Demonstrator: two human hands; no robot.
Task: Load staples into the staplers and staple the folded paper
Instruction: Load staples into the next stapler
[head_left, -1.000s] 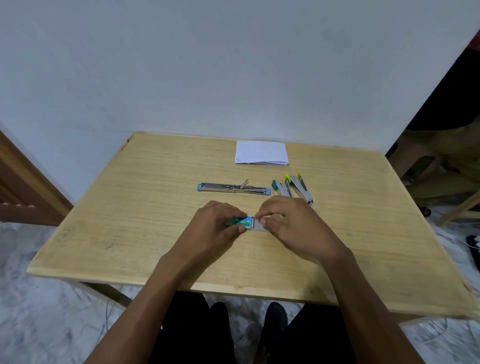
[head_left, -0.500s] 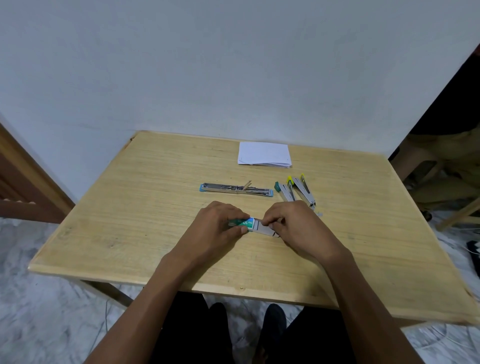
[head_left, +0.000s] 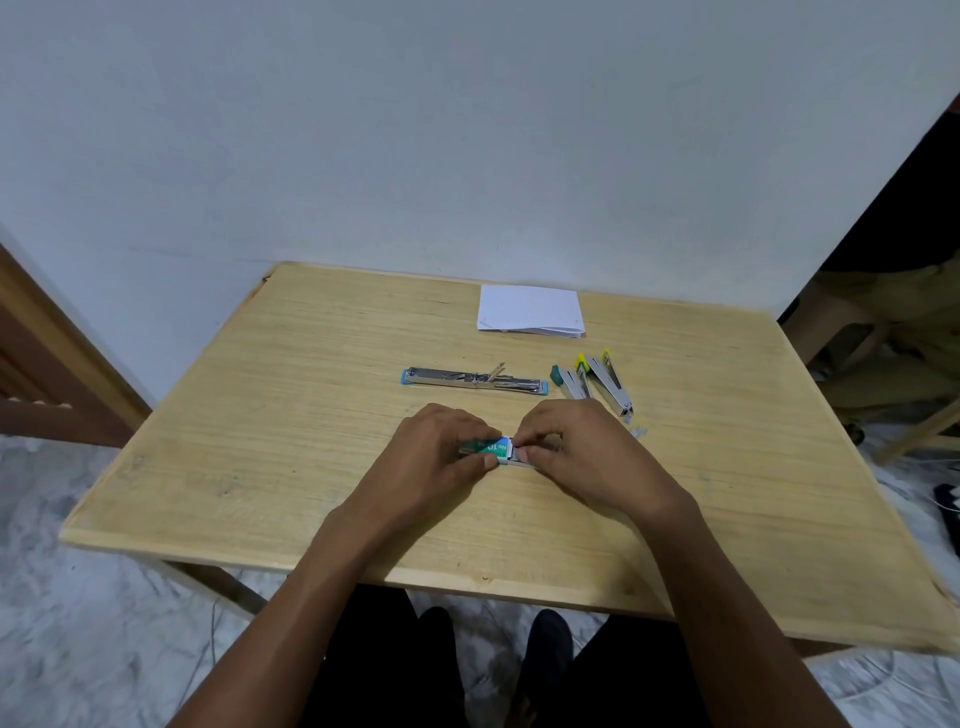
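Observation:
At the middle of the wooden table (head_left: 260, 457), my left hand (head_left: 436, 457) pinches a small green and white staple box (head_left: 491, 448). My right hand (head_left: 582, 452) pinches the box's inner tray (head_left: 522, 460), which pokes out on the right side. A blue stapler (head_left: 475, 378) lies swung open flat beyond my hands. Three closed staplers (head_left: 592, 382), one green-tipped and two yellow-tipped, lie to its right. A stack of folded white paper (head_left: 530, 310) sits near the far edge.
A white wall stands behind the table. A wooden door frame (head_left: 47, 374) is at the left. Plastic stools (head_left: 852, 332) and wooden legs crowd the right side. My legs are under the near edge, above a marble floor.
My right hand has slid back left toward the box, so less of the inner tray shows than half a second ago. My left hand keeps its hold on the box.

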